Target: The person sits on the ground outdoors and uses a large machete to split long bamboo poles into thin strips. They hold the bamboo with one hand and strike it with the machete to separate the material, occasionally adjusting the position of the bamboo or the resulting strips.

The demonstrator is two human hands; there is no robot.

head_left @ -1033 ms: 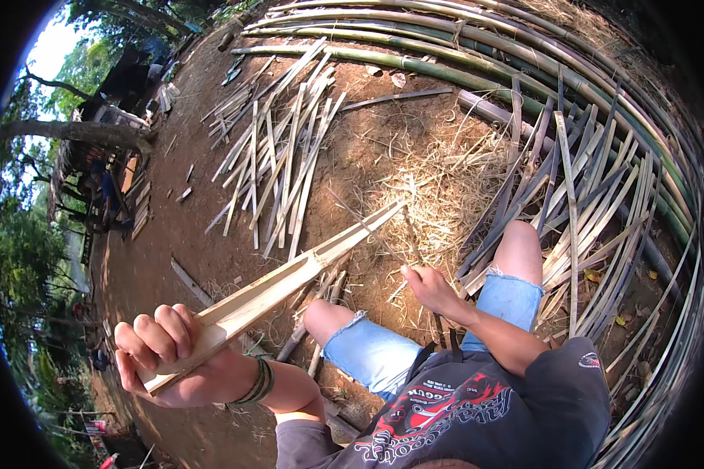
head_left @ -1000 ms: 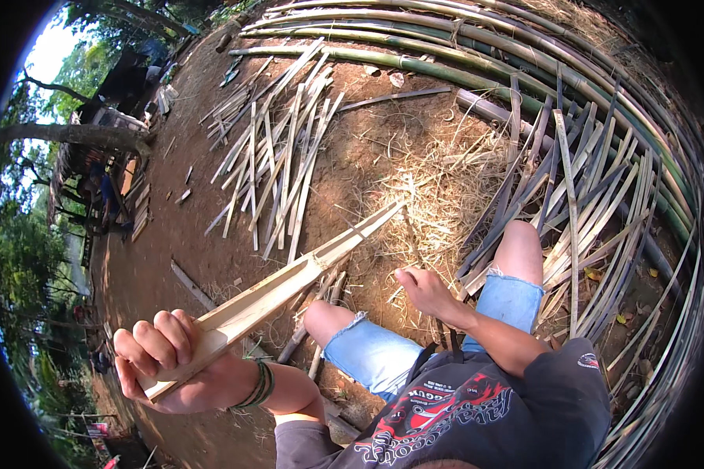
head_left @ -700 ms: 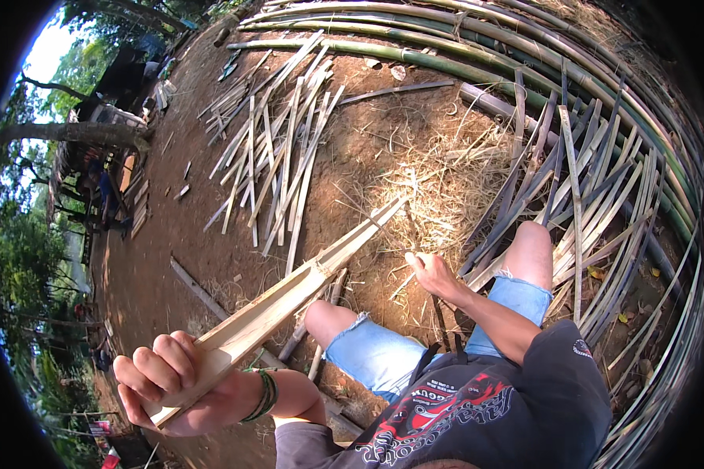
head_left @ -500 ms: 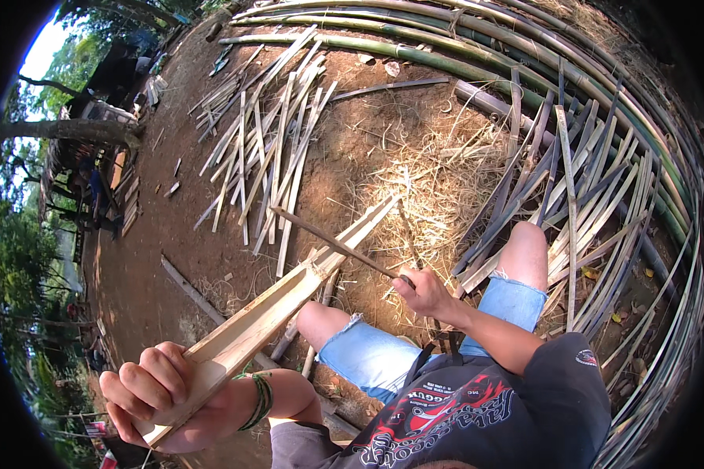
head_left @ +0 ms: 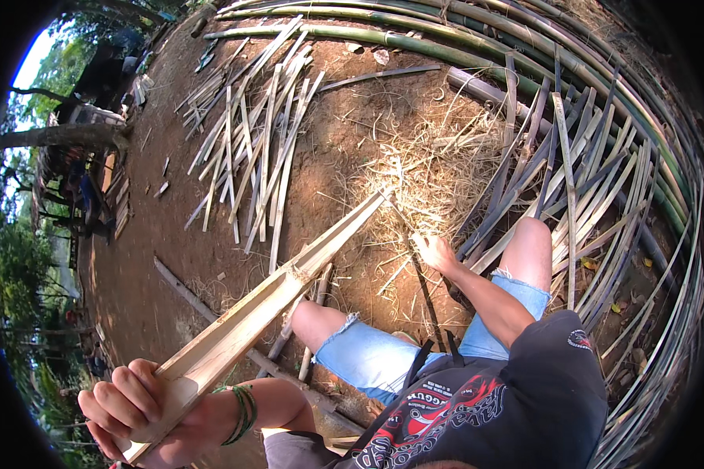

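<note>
1. Bare reddish earth [head_left: 172, 234] fills the yard, littered with dry straw [head_left: 438, 168], and long green bamboo poles [head_left: 414, 39] curve along the far edge.
2. At the lower left, the left hand [head_left: 145, 406] is curled tight around the near end of a split bamboo length [head_left: 266, 301]. This pale length runs up and to the right, its far tip reaching the straw.
3. Further right, the right hand [head_left: 432, 252] reaches out past the knee, close to the far part of the length. Its fingers look partly closed around something thin and dark, perhaps a blade or a sliver; the view is too small to tell which.
4. To do this step well, I judge that the left grip should stay firm and low so the length does not twist, while the right hand works along the split line, away from the bare knees [head_left: 528, 234].
5. The split should follow the grain; forcing it sideways would likely splinter the piece.
6. Loose flat slats [head_left: 246, 148] lie fanned on the ground beyond the length, and a darker stack of slats [head_left: 594, 187] rests to the right of the legs.
7. No packages, labels or signs show on the ground. The only print is a red and white graphic on the person's black shirt [head_left: 508, 399].
8. A green cord bracelet [head_left: 242, 410] sits on the left wrist.
</note>
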